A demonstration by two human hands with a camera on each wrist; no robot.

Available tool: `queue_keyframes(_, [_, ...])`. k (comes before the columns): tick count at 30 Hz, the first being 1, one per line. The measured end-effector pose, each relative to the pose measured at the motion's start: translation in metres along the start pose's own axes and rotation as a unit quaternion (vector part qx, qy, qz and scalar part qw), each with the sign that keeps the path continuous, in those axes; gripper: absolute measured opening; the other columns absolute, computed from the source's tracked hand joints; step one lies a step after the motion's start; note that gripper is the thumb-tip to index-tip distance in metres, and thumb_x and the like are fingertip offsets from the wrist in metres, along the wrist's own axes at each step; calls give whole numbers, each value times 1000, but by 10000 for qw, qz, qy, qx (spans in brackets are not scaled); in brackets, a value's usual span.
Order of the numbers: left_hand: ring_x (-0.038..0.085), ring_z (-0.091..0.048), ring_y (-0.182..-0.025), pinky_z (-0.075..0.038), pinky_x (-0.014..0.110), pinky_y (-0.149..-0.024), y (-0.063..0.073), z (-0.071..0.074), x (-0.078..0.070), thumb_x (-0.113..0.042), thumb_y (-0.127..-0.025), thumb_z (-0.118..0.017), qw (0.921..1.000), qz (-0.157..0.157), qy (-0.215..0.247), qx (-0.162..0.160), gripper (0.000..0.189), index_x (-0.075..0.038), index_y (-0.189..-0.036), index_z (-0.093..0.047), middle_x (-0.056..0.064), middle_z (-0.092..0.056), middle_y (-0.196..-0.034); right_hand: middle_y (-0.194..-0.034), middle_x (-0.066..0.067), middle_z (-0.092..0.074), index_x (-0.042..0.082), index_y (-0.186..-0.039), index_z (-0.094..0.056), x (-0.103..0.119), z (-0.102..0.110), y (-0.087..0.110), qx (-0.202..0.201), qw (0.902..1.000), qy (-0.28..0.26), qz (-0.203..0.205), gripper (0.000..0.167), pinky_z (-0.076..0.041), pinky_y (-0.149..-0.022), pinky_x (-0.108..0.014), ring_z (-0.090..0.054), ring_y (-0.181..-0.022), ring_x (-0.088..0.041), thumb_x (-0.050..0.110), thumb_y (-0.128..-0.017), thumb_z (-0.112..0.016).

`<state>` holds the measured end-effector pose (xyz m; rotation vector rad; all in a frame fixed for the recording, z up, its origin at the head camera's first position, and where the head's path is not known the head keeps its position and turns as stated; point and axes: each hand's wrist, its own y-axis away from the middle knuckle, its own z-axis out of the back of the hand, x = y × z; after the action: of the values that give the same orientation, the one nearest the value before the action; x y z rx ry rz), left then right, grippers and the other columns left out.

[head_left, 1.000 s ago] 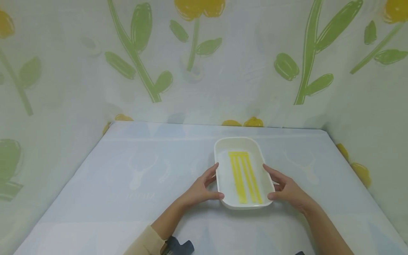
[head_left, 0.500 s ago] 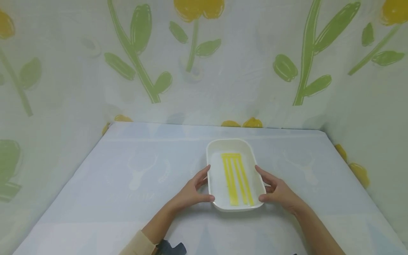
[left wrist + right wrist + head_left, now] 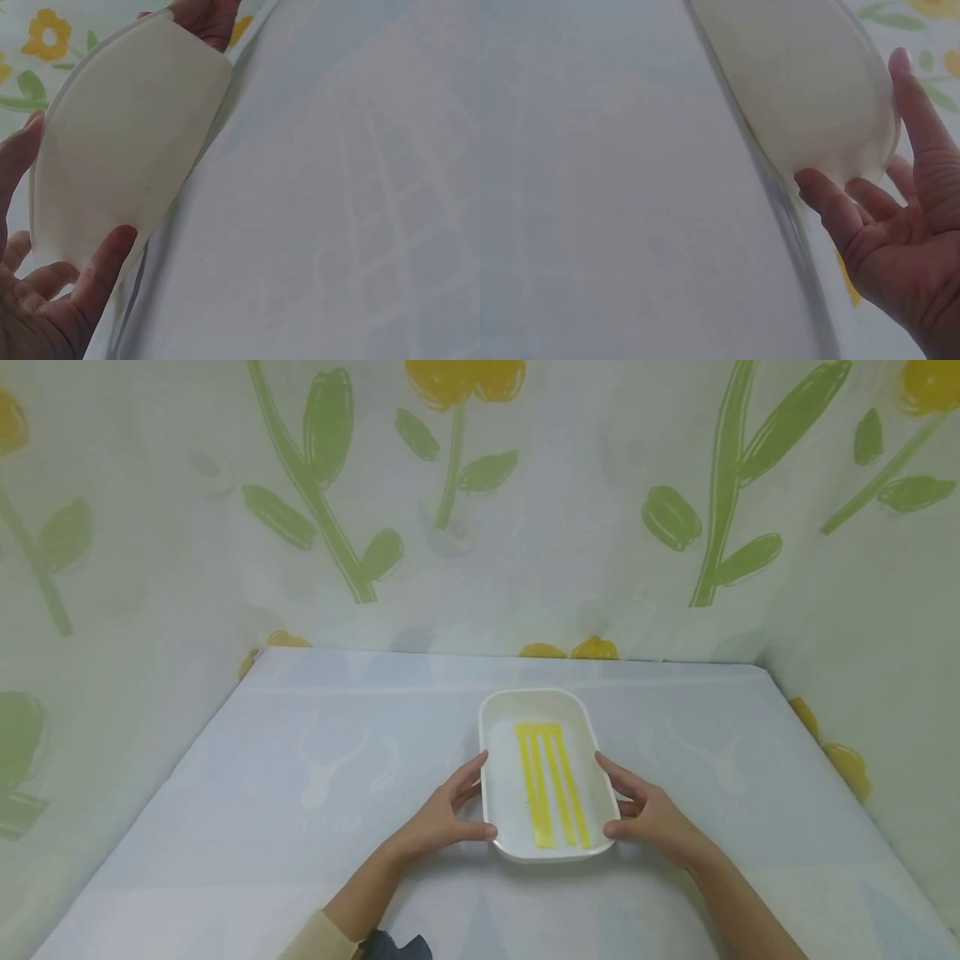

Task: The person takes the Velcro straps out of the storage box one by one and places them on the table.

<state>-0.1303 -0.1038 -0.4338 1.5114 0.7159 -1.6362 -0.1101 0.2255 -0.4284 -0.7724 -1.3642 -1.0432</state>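
A white rectangular tray with rounded corners (image 3: 501, 789) is near the middle of the table in the head view. Flat yellow strips (image 3: 537, 727) lie inside it, joined by a bar at the far end. My left hand (image 3: 442, 818) holds the tray's left side, thumb at the near corner. On the opposite side, my right hand (image 3: 652, 818) grips it in a mirrored way. Both wrist views show fingers against the tray's outer wall (image 3: 127, 135). Whether its base touches the table cannot be told.
A pale blue-white cloth with faint deer-head prints covers the table (image 3: 322, 852). Hanging cloth with green and yellow flowers (image 3: 555, 527) encloses the back and both sides. A dark strap-like device (image 3: 393, 947) sits at the left wrist.
Both hands have carried or slid the tray to the left and slightly nearer. Most of that shift came in the first half second. The yellow strips moved with it.
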Motion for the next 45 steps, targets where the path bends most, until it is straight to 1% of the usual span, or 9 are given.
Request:
queue_keyframes(8, [32,-33,-137,-28,57,-108,4,0,-2,-18,-74,-81,9999,-38,113,-44,98,-19,-151,-21,7,-25,-155,-149,-25,-30,10,-149,-26,-15,-1,3,-62,9981,-112,601,84,-56,-77,-32,-64,-106,-15,10,-81,-74])
queue_keyframes(10, [32,-33,-137,-29,56,-107,3,0,-2,-18,-74,-81,9999,-34,133,-63,97,-19,-151,-22,8,-25,-155,-150,-17,-34,9,-149,-28,-18,-1,3,-121,9971,-25,757,81,-56,-77,-31,-65,-105,-13,12,-82,-73])
queue_keyframes(15, [32,-35,-136,-31,55,-107,1,2,-1,-14,-74,-81,9998,-20,162,-126,95,-19,-150,-25,8,-26,-155,-141,14,-45,4,-147,-31,-24,0,2,-187,9916,-13,1280,76,-56,-76,-28,-65,-105,-12,13,-83,-72])
queue_keyframes(17, [33,-35,-136,-31,54,-107,1,2,-1,-12,-73,-81,9997,-27,189,-152,95,-18,-150,-26,9,-26,-155,-137,19,-48,2,-146,-32,-26,-1,1,-150,9882,-112,1520,75,-56,-76,-28,-65,-105,-12,13,-84,-72])
queue_keyframes(21, [34,-36,-135,-35,50,-106,2,5,-1,-10,-72,-82,9996,-20,251,-117,96,-16,-150,-26,9,-26,-154,-135,14,-52,-2,-143,-34,-29,-5,0,-166,9815,-267,1886,74,-55,-77,-27,-64,-106,-13,13,-83,-73])
queue_keyframes(25, [34,-37,-135,-37,48,-105,3,9,0,-12,-71,-83,9995,-97,290,-18,97,-15,-150,-26,8,-25,-155,-130,7,-58,-3,-142,-37,-30,-9,0,-386,9784,-258,2016,73,-54,-80,-24,-61,-108,-8,14,-81,-75])
queue_keyframes(29, [34,-36,-135,-40,47,-103,3,13,0,-15,-71,-84,9993,-172,321,41,98,-14,-150,-26,7,-25,-155,-135,5,-54,-6,-141,-35,-30,-13,0,-371,9755,-445,2124,74,-53,-84,-23,-57,-113,-9,12,-81,-74])
queue_keyframes(34, [35,-35,-136,-43,43,-100,4,14,-1,-16,-70,-85,9991,-60,414,89,100,-15,-150,-25,7,-24,-155,-142,10,-47,-8,-140,-35,-30,-15,0,-356,9753,-591,2100,75,-52,-85,-23,-54,-117,-8,12,-80,-75])
queue_keyframes(45, [37,-33,-137,-48,40,-95,4,22,-6,-7,-73,-81,9982,268,537,84,91,-16,-149,-31,6,-22,-156,-142,8,-46,-6,-141,-35,-32,-15,-2,-176,9736,-708,2165,76,-53,-82,-24,-53,-118,-9,14,-80,-76])
